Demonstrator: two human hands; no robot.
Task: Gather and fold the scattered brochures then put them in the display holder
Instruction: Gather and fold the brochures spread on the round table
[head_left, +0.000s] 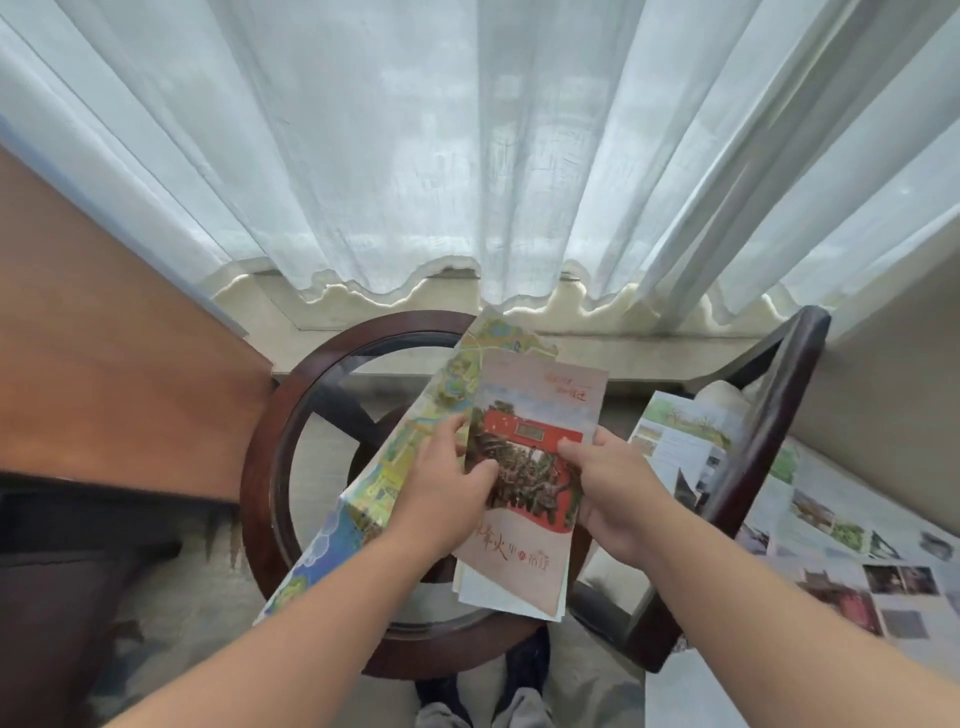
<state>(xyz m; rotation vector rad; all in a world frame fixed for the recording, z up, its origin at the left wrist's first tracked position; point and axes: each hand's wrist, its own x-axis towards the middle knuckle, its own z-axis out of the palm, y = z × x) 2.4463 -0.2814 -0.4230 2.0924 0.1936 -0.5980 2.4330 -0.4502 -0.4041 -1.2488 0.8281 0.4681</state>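
Note:
A folded brochure (535, 410) with a red building photo and red lettering is held above the round glass table (260, 467). My right hand (618, 493) grips its right edge, thumb on the cover. My left hand (447, 483) pinches its left edge together with a long colourful map brochure (379, 488), which hangs unfolded down to the left beneath it. More white sheets show under the folded brochure's lower end. Unfolded brochures (810, 514) with photos lie spread on the chair seat to the right. No display holder is in view.
A dark wooden chair frame (763, 441) stands between the table and the spread brochures. A brown wooden desk surface (104, 364) lies to the left. White sheer curtains (467, 156) hang behind. My feet (483, 696) show below the table.

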